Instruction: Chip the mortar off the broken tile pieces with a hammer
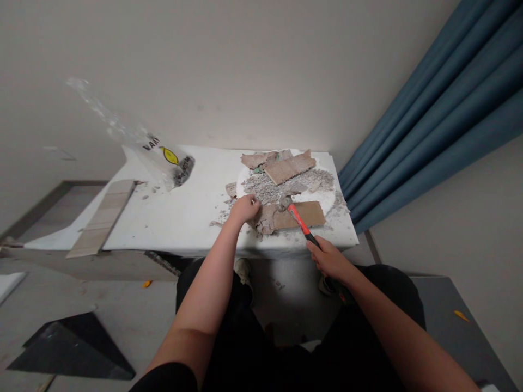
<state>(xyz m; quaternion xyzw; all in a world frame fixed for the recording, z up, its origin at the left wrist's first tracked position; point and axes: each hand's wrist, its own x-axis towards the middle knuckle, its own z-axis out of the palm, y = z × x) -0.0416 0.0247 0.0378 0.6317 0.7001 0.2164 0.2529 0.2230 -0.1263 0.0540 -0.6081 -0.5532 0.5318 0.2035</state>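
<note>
My right hand [328,256] is wrapped round the black grip of a hammer [299,218] with a red shaft. Its metal head is over the left part of a flat brown board piece [302,214]; whether it touches cannot be told. My left hand [245,208] is closed, fingers curled, beside the broken left end of that piece, and what it holds is hidden. Just beyond both hands lies a heap of grey crushed rubble [265,188]. Another brown board piece [291,166] rests tilted on the far side of the heap.
A white sheet [196,218] covers the low table against the wall. On its left are a clear printed plastic bag [163,163] with grey bits inside and a long plank [104,218]. Blue curtains [433,103] hang at right. A black angular object [71,348] lies on the floor.
</note>
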